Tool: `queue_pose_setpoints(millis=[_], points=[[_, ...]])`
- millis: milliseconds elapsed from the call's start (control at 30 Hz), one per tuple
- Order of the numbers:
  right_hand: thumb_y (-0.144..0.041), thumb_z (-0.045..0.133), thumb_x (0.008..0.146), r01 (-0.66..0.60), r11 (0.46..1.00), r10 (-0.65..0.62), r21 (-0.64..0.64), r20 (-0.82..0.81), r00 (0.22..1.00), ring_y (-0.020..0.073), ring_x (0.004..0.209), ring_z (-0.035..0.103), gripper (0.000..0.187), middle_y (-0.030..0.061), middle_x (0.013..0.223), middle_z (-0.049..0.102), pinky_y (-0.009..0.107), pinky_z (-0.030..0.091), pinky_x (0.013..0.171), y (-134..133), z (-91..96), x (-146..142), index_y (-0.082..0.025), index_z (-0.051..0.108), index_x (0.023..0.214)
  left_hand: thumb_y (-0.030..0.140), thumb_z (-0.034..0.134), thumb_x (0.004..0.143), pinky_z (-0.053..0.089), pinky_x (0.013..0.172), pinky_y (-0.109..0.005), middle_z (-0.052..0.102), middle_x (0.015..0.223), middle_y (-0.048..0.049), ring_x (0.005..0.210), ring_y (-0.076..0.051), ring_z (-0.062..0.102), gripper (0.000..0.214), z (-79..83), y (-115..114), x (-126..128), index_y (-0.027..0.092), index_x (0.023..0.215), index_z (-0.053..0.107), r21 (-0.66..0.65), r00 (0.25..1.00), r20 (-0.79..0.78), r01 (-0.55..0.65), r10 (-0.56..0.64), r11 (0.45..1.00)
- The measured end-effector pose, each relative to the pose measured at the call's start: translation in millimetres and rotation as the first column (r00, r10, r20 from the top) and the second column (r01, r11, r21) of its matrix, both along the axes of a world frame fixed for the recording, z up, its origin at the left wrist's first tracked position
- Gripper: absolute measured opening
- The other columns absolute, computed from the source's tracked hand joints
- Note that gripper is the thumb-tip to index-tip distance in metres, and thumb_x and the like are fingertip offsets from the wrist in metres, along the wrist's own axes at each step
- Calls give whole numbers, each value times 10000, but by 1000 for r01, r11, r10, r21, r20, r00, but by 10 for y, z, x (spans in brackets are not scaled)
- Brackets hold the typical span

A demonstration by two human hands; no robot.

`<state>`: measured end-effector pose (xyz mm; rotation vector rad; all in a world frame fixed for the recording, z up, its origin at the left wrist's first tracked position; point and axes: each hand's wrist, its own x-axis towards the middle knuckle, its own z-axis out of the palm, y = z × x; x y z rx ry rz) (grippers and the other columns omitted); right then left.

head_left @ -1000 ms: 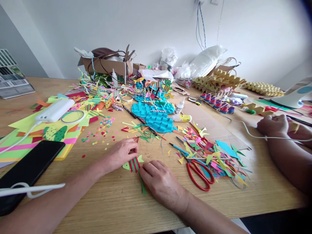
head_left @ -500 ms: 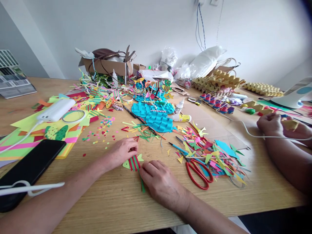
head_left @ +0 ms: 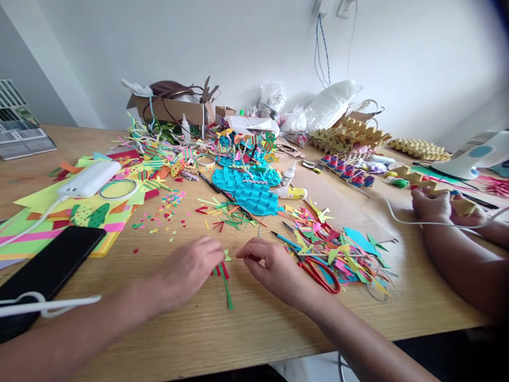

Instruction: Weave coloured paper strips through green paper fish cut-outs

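Note:
My left hand point(head_left: 190, 269) lies with curled fingers over a small paper cut-out with red and green stripes point(head_left: 221, 270), pinning it to the wooden table point(head_left: 246, 334). A long green strip point(head_left: 228, 292) sticks out from under the cut-out towards me. My right hand point(head_left: 274, 266) hovers just right of it, thumb and forefinger pinched together; what they hold, if anything, is too small to make out.
Red-handled scissors point(head_left: 323, 277) lie in a pile of paper scraps point(head_left: 342, 249) to the right. A blue scaled paper model point(head_left: 254, 197), a glue bottle point(head_left: 293, 192), a black phone point(head_left: 50, 268) and a power bank point(head_left: 90, 178) lie around. Another person's hands point(head_left: 435, 206) work far right.
My right hand lifted off the table and moved up and right into a pinch. My left hand slid down over the striped cut-out. The other person's hands shifted slightly.

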<state>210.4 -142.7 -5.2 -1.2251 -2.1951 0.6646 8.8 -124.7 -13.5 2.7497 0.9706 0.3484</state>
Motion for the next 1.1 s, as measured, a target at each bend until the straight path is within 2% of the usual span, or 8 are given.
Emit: queue_pose_setpoints(millis=[67,167,367,500,833,1100], points=[[-22,500,729,9,999,-8,-39,37,999,115,721,588,241,26,790,652,203,438,653,69,15,-36,-159,675,823,39,390,823,456,792,-293,618,946,-34,887,-180,557,285,-6,-189,15,196,921,607,-9,998,-47,30,-30,1000],[-21,505,705,-15,995,27,-97,119,993,97,653,563,233,16,737,643,179,405,597,157,15,-136,-150,685,776,12,355,817,466,793,-301,623,1005,-59,893,-191,573,328,-81,-381,48,166,981,594,79,994,-105,29,-21,996],[-53,484,673,-44,976,90,-213,207,974,84,583,515,214,-10,649,621,170,335,509,280,17,-316,-151,672,701,-6,297,812,477,783,-319,632,1061,-93,880,-209,592,399,-259,-447,79,109,1096,553,302,989,-146,58,-13,952],[-74,471,667,-13,971,78,-239,265,961,83,558,493,210,-15,620,612,176,302,482,324,13,-365,-155,665,683,8,299,827,480,762,-295,651,1033,-70,846,-189,597,379,-307,-445,81,144,1040,582,309,986,-164,47,4,950],[-111,451,675,-22,970,115,-243,374,920,83,541,473,227,1,634,621,184,269,466,373,2,-409,-153,673,699,0,292,838,480,757,-311,643,1052,-74,867,-190,583,373,-347,-469,60,104,1065,569,337,996,-86,31,-1,941],[-137,450,685,-13,977,98,-214,391,915,98,571,508,240,26,669,646,188,297,486,465,12,-440,-142,686,724,8,332,837,468,767,-307,642,1062,-73,867,-184,576,351,-355,-485,47,112,1067,575,317,996,-92,33,-4,948]])
